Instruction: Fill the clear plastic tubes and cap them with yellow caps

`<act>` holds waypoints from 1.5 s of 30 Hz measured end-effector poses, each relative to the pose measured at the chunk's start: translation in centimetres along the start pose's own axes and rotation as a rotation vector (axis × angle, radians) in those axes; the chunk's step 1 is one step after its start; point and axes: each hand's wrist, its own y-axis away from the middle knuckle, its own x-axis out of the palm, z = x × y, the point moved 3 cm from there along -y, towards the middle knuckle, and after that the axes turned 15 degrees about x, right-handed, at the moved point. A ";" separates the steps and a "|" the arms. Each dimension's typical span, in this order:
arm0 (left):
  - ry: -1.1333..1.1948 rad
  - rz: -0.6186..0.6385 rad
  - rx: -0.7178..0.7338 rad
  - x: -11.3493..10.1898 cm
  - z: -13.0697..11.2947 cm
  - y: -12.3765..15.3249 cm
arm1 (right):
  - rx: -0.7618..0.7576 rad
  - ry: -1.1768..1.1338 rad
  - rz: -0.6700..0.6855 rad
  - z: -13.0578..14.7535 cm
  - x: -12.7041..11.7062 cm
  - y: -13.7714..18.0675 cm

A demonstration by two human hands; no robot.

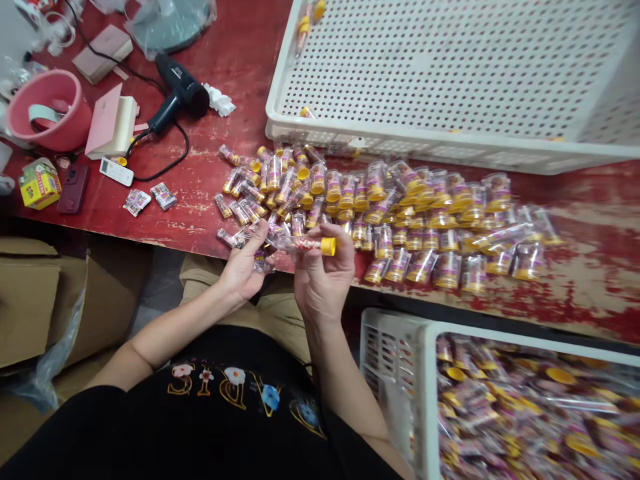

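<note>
My right hand (325, 283) pinches a small clear tube with a yellow cap (328, 247) between thumb and fingers. Red and white bits show inside the tube, which lies sideways with its cap to the right. Clear plastic film (281, 241) reaches from the tube's left end toward my left hand (245, 270). That hand is turned palm up, its thumb and fingers closing around something shiny that is partly hidden. Just beyond both hands, many wrapped tubes with yellow caps (347, 190) spread across the red table (165, 230).
A white perforated tray (425, 67) holds a few tubes at the back. Below the table edge, a white crate (430, 373) is full of wrapped tubes. At left are a hair dryer (180, 93), pink bowl (47, 130), notebook (113, 123), remote (117, 171), phone (73, 189) and cardboard box (70, 300).
</note>
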 end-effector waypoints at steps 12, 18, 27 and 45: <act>-0.171 0.268 0.131 0.1 -1.0 0.8 | -0.121 0.380 0.156 1.6 -2.0 2.7; -0.254 0.318 0.190 -0.3 -0.6 1.6 | -0.143 0.409 -0.053 2.0 -1.5 2.1; -0.274 0.345 0.226 -0.7 -0.5 1.9 | -0.130 0.378 -0.173 2.8 -0.7 2.3; -0.192 0.153 0.359 -1.0 -3.9 -5.0 | -0.027 0.390 0.017 2.8 -1.2 -3.1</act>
